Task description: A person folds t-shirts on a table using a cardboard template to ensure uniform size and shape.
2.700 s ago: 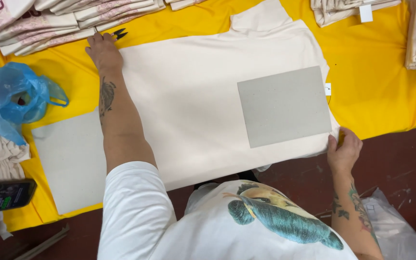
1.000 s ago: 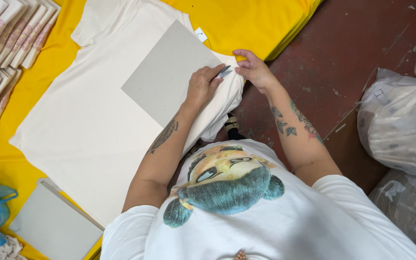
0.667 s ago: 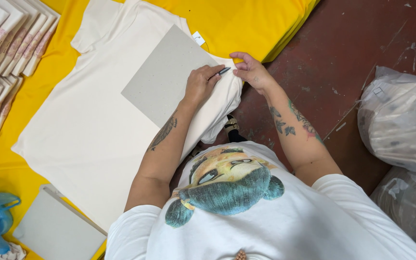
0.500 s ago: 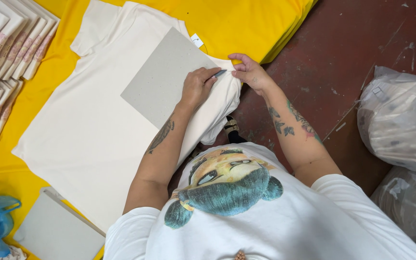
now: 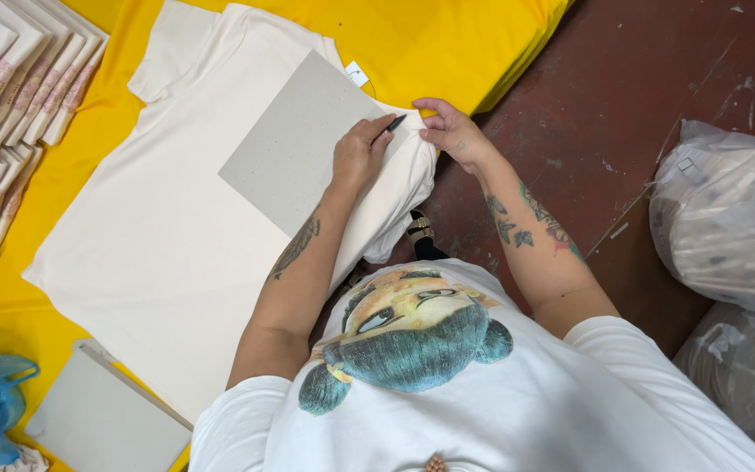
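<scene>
Fingers of my left hand [image 5: 358, 157] lie flat and close together on the grey cardboard sheet [image 5: 299, 144], pinning it to the cream t-shirt [image 5: 168, 253] spread over the yellow table [image 5: 447, 44]. My right hand [image 5: 452, 133] pinches the shirt's side edge, thumb and fingertips nearly closed on the fold — a dark slim thing shows between my hands; I cannot tell what. I'd judge the cloth light, limp and best taken at the hem; the board stiff, likely to slide.

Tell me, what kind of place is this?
Probably a clothing workshop or packing room. A cream T-shirt lies flat on a yellow table with a grey board on it for folding, folded shirts are stacked alongside, and plastic bags sit on the floor.
</scene>
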